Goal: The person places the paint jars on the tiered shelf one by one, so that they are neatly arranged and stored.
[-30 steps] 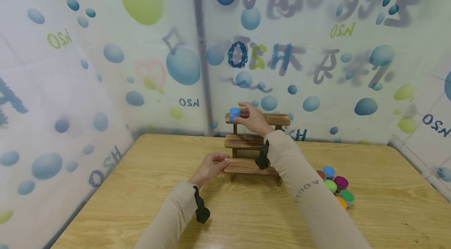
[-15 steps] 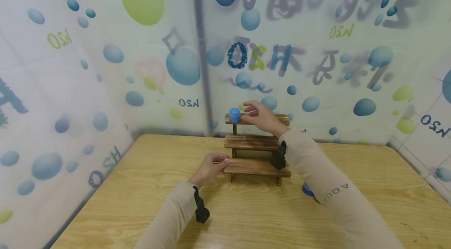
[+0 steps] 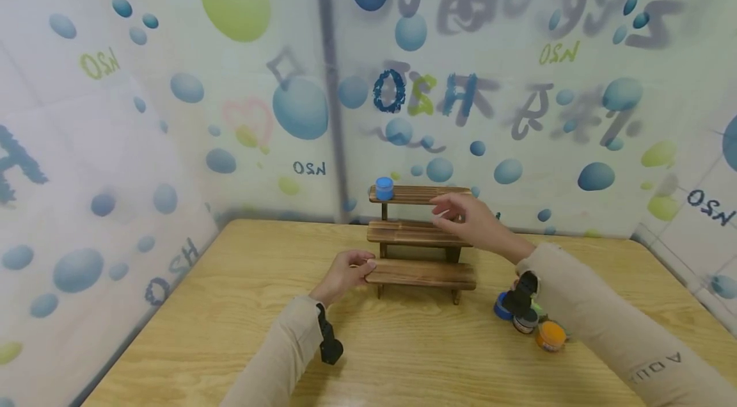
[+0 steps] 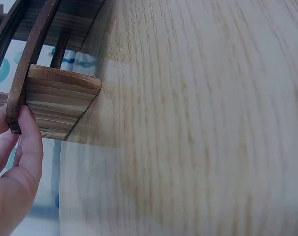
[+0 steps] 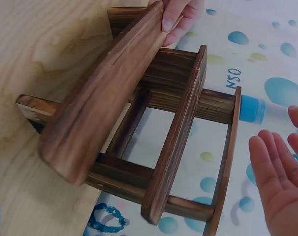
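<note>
A three-tier wooden stand [image 3: 423, 274] stands on the table, its dark slatted boards rising toward the back. My left hand [image 3: 341, 277] pinches the left end of its lowest board; in the left wrist view, thumb and fingers of that hand [image 4: 18, 172] lie on either side of the board's end. At the left end of the top tier sits a small blue-lidded jar [image 3: 384, 189]. My right hand [image 3: 475, 223] holds nothing and hovers before the stand's right side, fingers loosely bent. Apart from the blue jar [image 5: 252, 109], the right palm [image 5: 279, 189] shows in the right wrist view.
Right of the stand, several small jars are grouped on the wooden table [image 3: 230, 330], among them a dark blue one [image 3: 503, 306], a dark grey one [image 3: 525, 322] and an orange one [image 3: 551, 336]. My right sleeve hides part of the group. A printed curtain [image 3: 518, 106] hangs behind.
My right hand has let go of the blue jar on the top tier and moved right and down, its fingers parting from it. The left hand keeps its hold on the stand.
</note>
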Tool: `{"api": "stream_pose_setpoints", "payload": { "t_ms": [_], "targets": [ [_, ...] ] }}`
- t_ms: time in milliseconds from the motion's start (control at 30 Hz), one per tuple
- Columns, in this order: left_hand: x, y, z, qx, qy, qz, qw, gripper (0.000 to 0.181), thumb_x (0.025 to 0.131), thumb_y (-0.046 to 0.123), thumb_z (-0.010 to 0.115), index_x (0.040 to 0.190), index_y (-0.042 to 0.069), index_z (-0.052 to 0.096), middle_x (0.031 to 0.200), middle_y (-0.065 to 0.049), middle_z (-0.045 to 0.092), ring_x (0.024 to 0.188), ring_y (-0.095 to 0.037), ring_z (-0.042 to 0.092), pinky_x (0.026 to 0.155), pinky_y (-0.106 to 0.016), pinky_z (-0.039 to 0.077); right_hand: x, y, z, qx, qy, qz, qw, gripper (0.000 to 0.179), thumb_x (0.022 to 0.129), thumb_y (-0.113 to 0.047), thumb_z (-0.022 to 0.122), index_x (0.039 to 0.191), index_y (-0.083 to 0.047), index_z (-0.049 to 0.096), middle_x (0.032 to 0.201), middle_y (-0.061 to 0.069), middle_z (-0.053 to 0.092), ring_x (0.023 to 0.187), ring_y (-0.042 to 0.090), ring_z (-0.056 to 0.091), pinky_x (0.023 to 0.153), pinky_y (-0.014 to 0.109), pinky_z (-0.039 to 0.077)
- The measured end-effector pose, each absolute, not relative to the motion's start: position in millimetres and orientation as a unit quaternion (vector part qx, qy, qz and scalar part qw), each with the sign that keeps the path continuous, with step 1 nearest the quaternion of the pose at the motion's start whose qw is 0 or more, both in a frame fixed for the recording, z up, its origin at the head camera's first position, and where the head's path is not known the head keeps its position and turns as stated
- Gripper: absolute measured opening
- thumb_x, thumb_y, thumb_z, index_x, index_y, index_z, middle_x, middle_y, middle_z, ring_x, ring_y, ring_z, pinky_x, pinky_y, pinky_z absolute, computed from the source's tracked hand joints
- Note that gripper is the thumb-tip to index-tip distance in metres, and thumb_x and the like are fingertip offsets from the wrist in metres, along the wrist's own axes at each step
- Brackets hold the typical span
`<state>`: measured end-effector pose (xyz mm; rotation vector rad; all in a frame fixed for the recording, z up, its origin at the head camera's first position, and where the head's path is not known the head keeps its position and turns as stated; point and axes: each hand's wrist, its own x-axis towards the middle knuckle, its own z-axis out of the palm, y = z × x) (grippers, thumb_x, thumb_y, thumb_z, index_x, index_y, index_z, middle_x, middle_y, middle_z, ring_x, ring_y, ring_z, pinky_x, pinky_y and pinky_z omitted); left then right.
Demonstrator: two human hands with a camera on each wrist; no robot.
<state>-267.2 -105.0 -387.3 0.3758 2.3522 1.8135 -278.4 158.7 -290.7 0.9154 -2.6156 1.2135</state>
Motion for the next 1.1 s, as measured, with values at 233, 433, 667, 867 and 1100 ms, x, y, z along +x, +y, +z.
{"api": "stream_pose_setpoints", "payload": {
  "t_ms": [233,433,667,867,1100],
  "targets": [
    [-258,-103,-378,0.127,0.782,0.606,0.074,0.026,0.089,0.003,0.051,0.109,-0.013,0.052,0.093,-0.021,0.054,0.076,-0.017,0.052,0.07,-0.038,0.049,-259,196,-300,0.312,-0.863,0.384,0.101,0.028,0.087,-0.011,0.058,0.113,-0.003,0.056,0.099,0.01,0.061,0.084,0.014,0.058,0.065,0.029,0.048],
    [-269,-105,-391,0.123,0.779,0.609,0.078,0.025,0.089,0.004,0.052,0.109,-0.011,0.053,0.093,-0.019,0.054,0.076,-0.016,0.052,0.07,-0.039,0.049,-244,231,-303,0.272,-0.873,0.393,0.102,0.027,0.089,-0.013,0.055,0.114,-0.003,0.055,0.101,0.012,0.061,0.086,0.003,0.056,0.07,0.025,0.049],
    [-282,-109,-409,0.118,0.779,0.611,0.071,0.028,0.089,0.01,0.055,0.111,-0.006,0.054,0.093,-0.013,0.055,0.077,-0.014,0.053,0.069,-0.034,0.05,-230,267,-317,0.246,-0.882,0.381,0.128,0.026,0.089,-0.011,0.054,0.114,-0.001,0.055,0.098,-0.007,0.061,0.083,0.003,0.058,0.068,0.02,0.048],
    [-282,-109,-409,0.113,0.784,0.607,0.063,0.028,0.088,0.011,0.056,0.111,-0.006,0.055,0.092,-0.012,0.055,0.077,-0.014,0.053,0.068,-0.033,0.05,-221,290,-338,0.233,-0.886,0.379,0.126,0.025,0.088,-0.008,0.055,0.111,0.001,0.056,0.096,-0.016,0.06,0.081,0.0,0.056,0.065,0.019,0.048],
    [-280,-108,-406,0.115,0.784,0.606,0.065,0.029,0.088,0.012,0.055,0.111,-0.006,0.055,0.093,-0.012,0.055,0.077,-0.014,0.053,0.069,-0.034,0.05,-214,314,-367,0.207,-0.895,0.378,0.113,0.028,0.087,-0.007,0.057,0.11,0.007,0.054,0.095,0.009,0.063,0.078,-0.001,0.056,0.063,0.018,0.048]
  ]
}}
